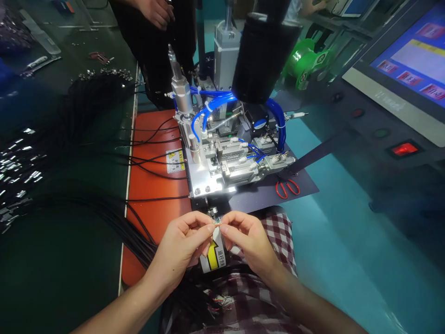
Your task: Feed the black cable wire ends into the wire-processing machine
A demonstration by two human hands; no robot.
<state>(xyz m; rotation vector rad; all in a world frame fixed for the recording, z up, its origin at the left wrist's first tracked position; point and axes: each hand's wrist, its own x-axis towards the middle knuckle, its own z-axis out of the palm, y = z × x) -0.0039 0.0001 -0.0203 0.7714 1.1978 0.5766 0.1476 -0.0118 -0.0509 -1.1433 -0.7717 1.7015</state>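
Note:
The fingertips of my left hand (186,239) and my right hand (246,236) meet in front of the machine, both pinching thin coloured wires (217,223). Only a short bit of these wires shows between the fingers. Below the hands is a white label with a yellow arrow (212,256). A bundle of black cables (137,241) runs under my left forearm to my lap, where stripped cable ends (224,301) with red and white wires lie. Just beyond my fingertips sits a small metal fixture (212,212) at the machine's near edge.
The metal machine (239,171) with blue air hoses (222,99) stands ahead on an orange board (153,185). Red-handled scissors (288,189) lie at its right. A screen panel (410,60) leans in at right. More black cables (93,99) cover the left table. Another person's hand (156,13) is at the top.

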